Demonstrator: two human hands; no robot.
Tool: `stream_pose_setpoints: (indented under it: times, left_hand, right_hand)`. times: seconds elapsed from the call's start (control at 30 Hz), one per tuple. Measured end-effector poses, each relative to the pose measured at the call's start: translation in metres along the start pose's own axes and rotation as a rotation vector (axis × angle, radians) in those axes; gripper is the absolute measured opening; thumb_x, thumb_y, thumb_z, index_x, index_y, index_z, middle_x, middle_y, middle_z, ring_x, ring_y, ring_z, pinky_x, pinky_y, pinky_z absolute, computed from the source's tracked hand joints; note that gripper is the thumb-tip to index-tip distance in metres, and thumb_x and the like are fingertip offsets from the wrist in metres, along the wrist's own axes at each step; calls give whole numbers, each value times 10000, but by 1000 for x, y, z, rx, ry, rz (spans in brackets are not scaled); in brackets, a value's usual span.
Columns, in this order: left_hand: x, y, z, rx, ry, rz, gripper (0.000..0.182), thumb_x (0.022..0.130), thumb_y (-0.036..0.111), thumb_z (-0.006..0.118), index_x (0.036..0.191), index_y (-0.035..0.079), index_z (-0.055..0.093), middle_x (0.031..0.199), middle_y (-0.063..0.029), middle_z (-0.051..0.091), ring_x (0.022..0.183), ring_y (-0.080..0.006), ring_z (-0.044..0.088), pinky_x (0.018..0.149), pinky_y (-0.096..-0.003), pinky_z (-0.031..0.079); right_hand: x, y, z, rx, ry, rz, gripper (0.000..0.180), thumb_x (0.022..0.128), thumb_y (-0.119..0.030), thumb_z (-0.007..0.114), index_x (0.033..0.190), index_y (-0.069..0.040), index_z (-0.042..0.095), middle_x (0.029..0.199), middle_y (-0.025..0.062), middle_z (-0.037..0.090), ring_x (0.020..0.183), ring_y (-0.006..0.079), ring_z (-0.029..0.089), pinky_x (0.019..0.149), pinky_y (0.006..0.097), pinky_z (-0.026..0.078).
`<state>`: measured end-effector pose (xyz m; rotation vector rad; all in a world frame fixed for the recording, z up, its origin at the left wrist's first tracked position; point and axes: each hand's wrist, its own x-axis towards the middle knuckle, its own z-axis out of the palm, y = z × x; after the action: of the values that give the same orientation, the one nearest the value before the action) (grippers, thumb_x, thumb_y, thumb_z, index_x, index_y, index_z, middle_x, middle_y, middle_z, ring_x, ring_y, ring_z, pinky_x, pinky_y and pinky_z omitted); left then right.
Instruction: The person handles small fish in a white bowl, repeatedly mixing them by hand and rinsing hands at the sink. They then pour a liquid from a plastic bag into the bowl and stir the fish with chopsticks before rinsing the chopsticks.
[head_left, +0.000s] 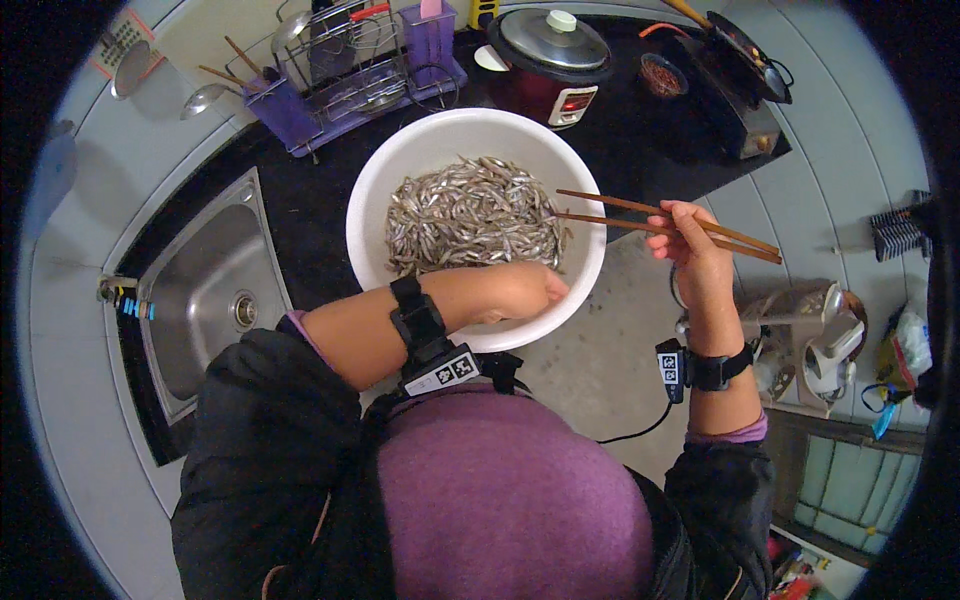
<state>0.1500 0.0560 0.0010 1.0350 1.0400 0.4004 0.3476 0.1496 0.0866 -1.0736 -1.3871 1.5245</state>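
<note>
A large white plastic basin (476, 124) holds a heap of small silvery fish (472, 214). My right hand (694, 240) grips a pair of brown wooden chopsticks (611, 201), right of the basin. Their tips are apart and reach over the basin's right rim, by the right edge of the fish. Across the basin's near side lies my left forearm. My left hand (521, 291) is inside the near right wall, turned down with its fingers curled and mostly hidden. Whether it holds anything is not visible.
A steel sink (214, 300) is on the left. Behind the basin stand a purple dish rack (375, 112) and a rice cooker (555, 56). At back right are a small bowl (663, 75) and a wok (746, 56) on a stove (739, 112).
</note>
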Motion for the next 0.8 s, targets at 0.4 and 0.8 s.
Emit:
stream_pose_setpoints:
  times: [0.4,0.8]
  left_hand:
    - [-79,-3,-30,-459,109,326,268,778,32,505,1032,-39,552,980,-113,563,933,-161,517,819,-261,412]
    - [-203,-46,-93,-665,464,585,329,735,20,603,1057,-11,547,979,-89,593,918,-162,559,805,-257,441]
  right_hand:
    - [-2,-6,23,58,-38,2,246,843,-200,540,962,16,549,806,117,618,596,140,595,524,240,484]
    - [2,5,45,-34,-92,87,248,838,-203,550,967,9,553,790,107,616,572,131,585,511,224,477]
